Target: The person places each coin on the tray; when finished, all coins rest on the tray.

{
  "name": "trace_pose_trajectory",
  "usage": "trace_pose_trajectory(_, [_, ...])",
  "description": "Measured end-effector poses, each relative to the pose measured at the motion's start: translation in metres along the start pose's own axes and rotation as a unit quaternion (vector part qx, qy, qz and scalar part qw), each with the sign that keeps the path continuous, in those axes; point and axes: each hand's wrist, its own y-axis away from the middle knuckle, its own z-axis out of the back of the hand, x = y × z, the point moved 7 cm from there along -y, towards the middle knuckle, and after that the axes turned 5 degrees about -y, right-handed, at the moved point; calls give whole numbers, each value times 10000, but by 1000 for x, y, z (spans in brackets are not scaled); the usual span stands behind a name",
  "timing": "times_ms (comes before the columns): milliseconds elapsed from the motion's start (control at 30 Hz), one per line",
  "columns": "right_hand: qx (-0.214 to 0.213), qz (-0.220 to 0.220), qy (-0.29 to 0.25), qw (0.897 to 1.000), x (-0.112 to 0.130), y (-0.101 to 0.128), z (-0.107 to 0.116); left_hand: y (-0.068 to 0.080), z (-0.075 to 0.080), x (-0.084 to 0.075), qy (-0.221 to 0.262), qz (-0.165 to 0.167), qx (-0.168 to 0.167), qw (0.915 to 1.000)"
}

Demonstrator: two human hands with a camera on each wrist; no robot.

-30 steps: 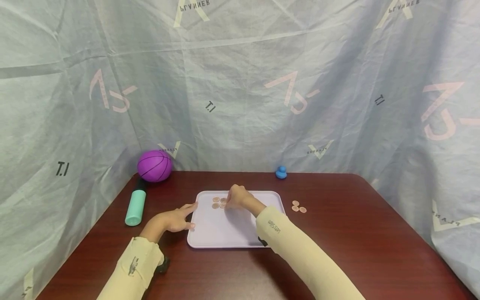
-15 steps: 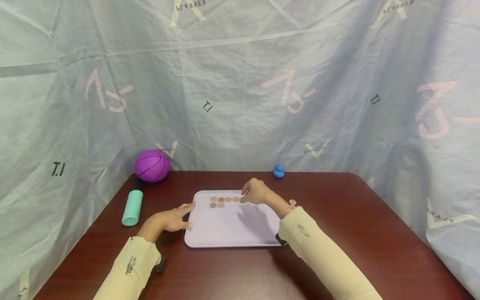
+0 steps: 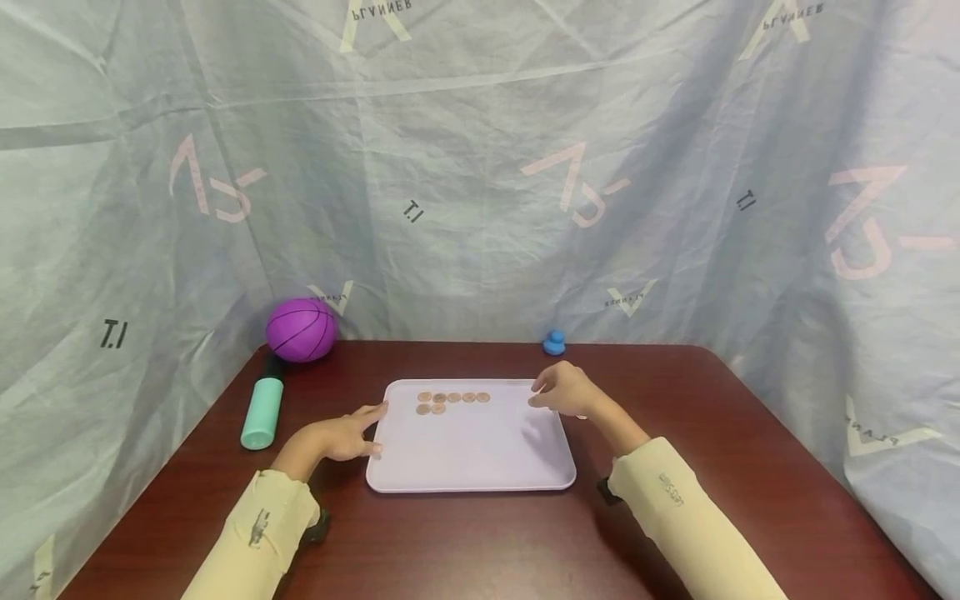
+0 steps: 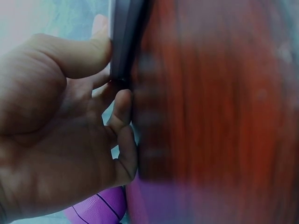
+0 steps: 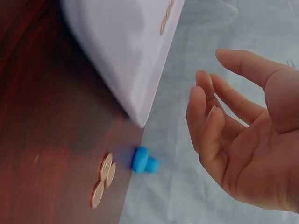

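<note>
Teal at the far left: a capped cylinder [image 3: 262, 414] lying flat on the dark red table [image 3: 750, 467], with a purple ball [image 3: 302, 330] just behind it against the pale cloth backdrop [image 3: 480, 167]. Next along, the left hand [image 3: 341, 437], set against the left rim of the lilac tray [image 3: 465, 458]; fingers nearly straight and only lightly bent, thumb lying on the rim in the left wrist view, nothing enclosed, apparently just bracing the tray so it does not slide. On the tray's far strip, small copper coins [image 3: 450, 402], flat and round, dull brown-orange against the pale plastic: five side by side in a neat row, two more tucked under its left end, none stacked, placed close together as if laid out in order. Rest of the tray bare and smooth, with a low raised lip. Further right, the right hand [image 3: 562, 389] hovering above the tray's far right corner, fingers loosely curved and spread, thumb apart from them, palm bare, gripping nothing. Beyond it on the table, seen only from the right wrist, three loose coins [image 5: 103, 179] overlapping in a small cluster, just beside a little blue toy [image 3: 555, 342] near the backdrop, well within that hand's reach.
</note>
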Motion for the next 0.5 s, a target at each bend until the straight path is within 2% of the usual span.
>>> trace_pose_trajectory(267, [-172,-356,-220,9990,-24,11,16,1,-1,3,67,-44,2,10000])
trace_pose_trajectory(500, [-249,-482,-307,9981,-48,19,28,1,0,0,25,-39,77,10000])
